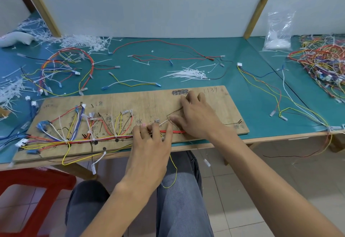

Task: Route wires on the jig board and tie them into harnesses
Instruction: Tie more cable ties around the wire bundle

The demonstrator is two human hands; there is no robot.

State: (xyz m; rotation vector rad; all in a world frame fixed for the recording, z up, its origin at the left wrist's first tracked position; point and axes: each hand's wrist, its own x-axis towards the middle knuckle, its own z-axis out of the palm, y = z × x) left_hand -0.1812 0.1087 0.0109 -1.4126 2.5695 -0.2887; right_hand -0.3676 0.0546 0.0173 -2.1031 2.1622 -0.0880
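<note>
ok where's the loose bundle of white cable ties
In the head view, the bundle of white cable ties lies on the green mat, right of centre, just beyond the far edge of the jig board and behind the right hand.

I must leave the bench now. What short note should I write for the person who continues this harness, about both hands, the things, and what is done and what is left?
Left hand: lies over the wire bundle, fingers bent on it; whether it grips is unclear.
Right hand: spread on the jig board, thumb beside a thin dark wire.
Things: spare cable ties and loose wires on the mat behind the board.
Done: left half routed, bundle tied in places.
Left: likely route the dark wire, bring in the yellow wire hanging off the front edge, and tie the right end.
</note>
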